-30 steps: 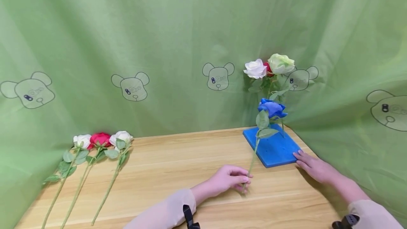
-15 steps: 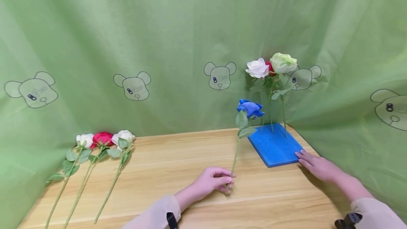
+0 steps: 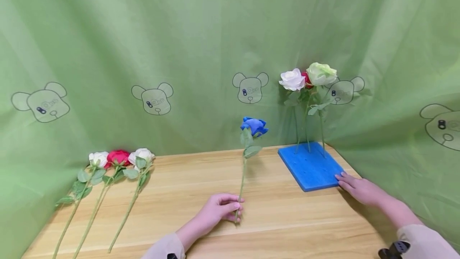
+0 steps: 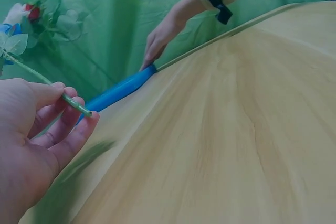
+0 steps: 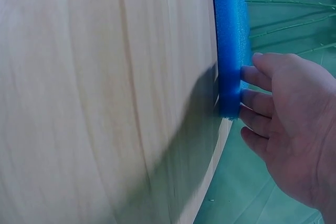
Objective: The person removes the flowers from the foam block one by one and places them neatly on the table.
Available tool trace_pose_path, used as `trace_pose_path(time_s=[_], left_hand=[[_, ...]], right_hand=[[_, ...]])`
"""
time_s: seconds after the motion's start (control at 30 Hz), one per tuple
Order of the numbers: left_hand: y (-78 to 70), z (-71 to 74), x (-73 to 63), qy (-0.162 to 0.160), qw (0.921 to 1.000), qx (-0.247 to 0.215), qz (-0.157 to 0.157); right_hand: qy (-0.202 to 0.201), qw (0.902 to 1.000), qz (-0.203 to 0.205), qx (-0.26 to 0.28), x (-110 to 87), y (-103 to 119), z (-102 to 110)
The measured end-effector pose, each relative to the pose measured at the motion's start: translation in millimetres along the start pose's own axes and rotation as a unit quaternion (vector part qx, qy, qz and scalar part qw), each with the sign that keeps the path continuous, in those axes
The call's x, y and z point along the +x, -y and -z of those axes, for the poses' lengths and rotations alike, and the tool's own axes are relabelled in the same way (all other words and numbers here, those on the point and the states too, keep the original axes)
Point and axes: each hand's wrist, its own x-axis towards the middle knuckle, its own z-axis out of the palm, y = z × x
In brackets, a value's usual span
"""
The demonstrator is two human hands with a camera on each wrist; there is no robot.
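Note:
My left hand [image 3: 217, 212] pinches the lower stem of a blue rose [image 3: 254, 126] and keeps it nearly upright above the middle of the table. In the left wrist view the cut end of the stem [image 4: 79, 106] pokes out past the fingertips. At the right, my right hand [image 3: 361, 189] rests its fingers on the near right corner of a blue foam board [image 3: 312, 169]. The right wrist view shows those fingers fairly straight against the foam's edge [image 5: 229, 51]. A white rose [image 3: 292, 79], a red rose [image 3: 306, 80] and a pale green rose [image 3: 321, 74] stand in the board's far part.
On the left of the wooden table [image 3: 179, 187] lie a white rose [image 3: 98, 159], a red rose [image 3: 117, 158] and another white rose [image 3: 141, 156], stems toward me. A green curtain [image 3: 201, 43] with bear prints hangs behind and at both sides. Small holes dot the foam.
My left hand has carried the blue rose leftward, away from the foam board to the table's middle. My right hand has stayed at the board's corner.

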Motion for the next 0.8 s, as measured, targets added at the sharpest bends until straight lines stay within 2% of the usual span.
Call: trace_pose_path(time_s=[0.23, 0.43, 0.8], left_hand=[[-4.7, 23.8, -20.0, -0.034, 0.9993, -0.001, 0.013], [-7.7, 41.5, -38.4, -0.05, 0.9985, -0.005, 0.018], [-15.9, 75.3, -87.9, -0.108, 0.9934, -0.021, 0.035]], right_hand=[[0.0, 1.0, 0.003, 0.003, -0.6, 3, 1], [0.002, 1.0, 0.0, -0.001, -1.3, 4, 2], [-0.001, 1.0, 0.002, 0.0, 0.1, -3, -4]])
